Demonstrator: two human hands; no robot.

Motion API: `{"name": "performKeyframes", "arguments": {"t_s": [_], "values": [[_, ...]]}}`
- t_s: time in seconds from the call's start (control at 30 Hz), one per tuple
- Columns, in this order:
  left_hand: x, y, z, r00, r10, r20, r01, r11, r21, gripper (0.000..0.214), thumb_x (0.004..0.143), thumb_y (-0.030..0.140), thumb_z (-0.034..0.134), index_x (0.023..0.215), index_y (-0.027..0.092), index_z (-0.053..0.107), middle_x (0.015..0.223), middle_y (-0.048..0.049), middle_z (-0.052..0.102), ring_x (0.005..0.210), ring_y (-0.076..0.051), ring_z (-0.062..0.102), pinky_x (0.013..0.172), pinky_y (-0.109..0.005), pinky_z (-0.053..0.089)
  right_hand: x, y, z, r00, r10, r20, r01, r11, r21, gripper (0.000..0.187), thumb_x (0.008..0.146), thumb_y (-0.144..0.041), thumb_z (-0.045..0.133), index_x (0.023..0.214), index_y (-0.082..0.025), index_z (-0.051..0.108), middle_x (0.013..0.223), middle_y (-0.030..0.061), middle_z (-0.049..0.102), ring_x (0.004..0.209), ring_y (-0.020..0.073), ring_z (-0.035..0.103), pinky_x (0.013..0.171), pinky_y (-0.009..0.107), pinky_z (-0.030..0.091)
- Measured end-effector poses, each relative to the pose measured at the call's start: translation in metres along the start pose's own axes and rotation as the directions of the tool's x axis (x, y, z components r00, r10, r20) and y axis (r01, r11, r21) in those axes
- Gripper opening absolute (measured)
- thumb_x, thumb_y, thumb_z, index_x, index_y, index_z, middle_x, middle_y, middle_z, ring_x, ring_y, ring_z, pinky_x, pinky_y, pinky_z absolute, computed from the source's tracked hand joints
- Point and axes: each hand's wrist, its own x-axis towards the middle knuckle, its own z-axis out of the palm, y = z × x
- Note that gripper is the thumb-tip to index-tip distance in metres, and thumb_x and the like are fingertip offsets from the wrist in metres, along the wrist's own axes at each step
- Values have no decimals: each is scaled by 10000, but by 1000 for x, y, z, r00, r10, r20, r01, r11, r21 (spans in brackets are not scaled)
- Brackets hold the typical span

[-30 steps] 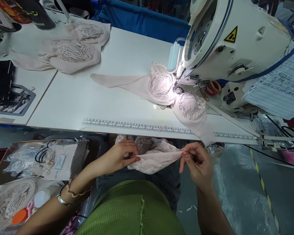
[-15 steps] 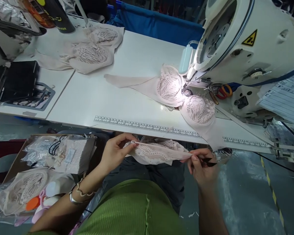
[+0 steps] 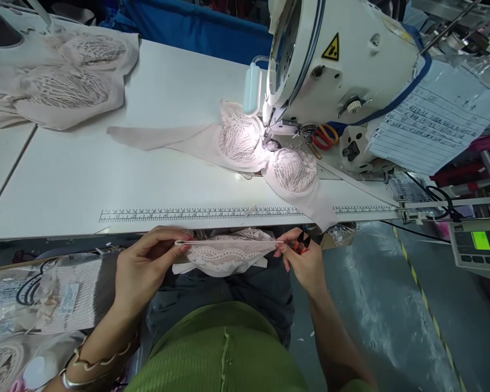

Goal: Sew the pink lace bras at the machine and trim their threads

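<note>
A pale pink lace bra (image 3: 228,255) is stretched level between my two hands, just in front of the table edge and above my lap. My left hand (image 3: 141,267) pinches one end of its upper edge between thumb and fingers. At the other end, my right hand (image 3: 306,267) pinches the same edge. Red-handled thread snips (image 3: 302,243) are tucked in that right hand, dark blades pointing up. A second bra (image 3: 244,139) lies on the white table (image 3: 179,179), its middle under the needle of the lit sewing machine (image 3: 322,81).
More bras (image 3: 71,90) lie at the table's left. Orange-and-red scissors (image 3: 325,136) rest beside the machine, near a handwritten sheet (image 3: 424,120). A printed ruler (image 3: 175,214) runs along the front edge. Lower left, a box holds bagged goods (image 3: 65,294); a control panel (image 3: 479,242) is at right.
The camera view has turned to the right, so the table's things sit further left. The held bra's edge is now straighter and more level, and the snips show more clearly. Both hands keep their pinch.
</note>
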Motion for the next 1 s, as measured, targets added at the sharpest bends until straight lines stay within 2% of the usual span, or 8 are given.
{"name": "performKeyframes", "arguments": {"t_s": [0.17, 0.37, 0.53, 0.73, 0.8, 0.87, 0.93, 1.0], "values": [[0, -3, -2, 993, -109, -43, 104, 989, -103, 209, 683, 260, 860, 822, 216, 710, 822, -2, 724, 780, -173, 689, 663, -233, 590, 1, -1, 0, 999, -32, 2, 32, 999, 41, 227, 851, -408, 737, 795, -204, 656, 643, -19, 658, 355, 74, 480, 355, 243, 404], [0, -8, -5, 999, -29, -16, 26, 980, -197, 151, 733, 174, 823, 799, 243, 706, 839, 8, 713, 839, -150, 686, 764, -198, 578, 2, -4, 1, 994, -106, -38, 106, 994, 6, 198, 837, -380, 750, 770, -211, 672, 704, -6, 636, 431, 88, 526, 348, 231, 378], [-1, -6, -2, 1000, 22, 11, -19, 968, -252, 157, 723, 125, 817, 790, 212, 705, 824, -7, 695, 828, -155, 658, 702, -212, 553, 1, -8, -9, 985, -168, 38, 167, 986, 28, 138, 837, -290, 758, 750, -214, 683, 778, -3, 617, 541, 105, 595, 462, 244, 461], [5, -3, -2, 980, 40, 195, 21, 953, -301, 182, 737, 189, 822, 782, 160, 648, 762, -30, 665, 748, -164, 643, 669, -250, 528, -3, -19, -38, 930, -322, 178, 315, 947, 67, 91, 834, -153, 745, 814, -236, 714, 770, 6, 609, 580, 111, 561, 435, 228, 400], [7, 1, -1, 946, 27, 324, 23, 988, -150, 112, 828, 216, 746, 869, 160, 658, 843, -51, 679, 806, -178, 653, 727, -279, 531, -4, -32, -37, 916, -331, 225, 336, 942, 18, 96, 826, -152, 746, 796, -233, 703, 745, 10, 604, 578, 119, 547, 430, 231, 378], [6, 8, 5, 879, 68, 471, -76, 997, -2, 158, 918, 208, 637, 1072, 179, 665, 1059, -89, 692, 1011, -212, 647, 899, -339, 518, -7, -47, -25, 919, -291, 265, 325, 941, -91, 102, 834, -161, 730, 770, -227, 685, 716, 4, 596, 545, 110, 504, 425, 230, 351], [2, 16, 18, 779, 164, 605, -206, 979, 0, 305, 967, 213, 575, 1271, 210, 602, 1293, -116, 621, 1234, -241, 554, 1058, -397, 444, -8, -59, -6, 925, -247, 288, 317, 919, -232, 121, 843, -150, 699, 749, -219, 668, 689, -12, 584, 509, 90, 451, 434, 225, 336], [-5, 23, 34, 708, 258, 658, -265, 960, -91, 272, 984, 239, 564, 1251, 203, 608, 1294, -125, 602, 1238, -238, 539, 1046, -378, 451, -9, -65, 14, 917, -234, 323, 341, 880, -332, 134, 845, -123, 665, 744, -211, 659, 687, -20, 580, 520, 84, 462, 465, 219, 350]]}}
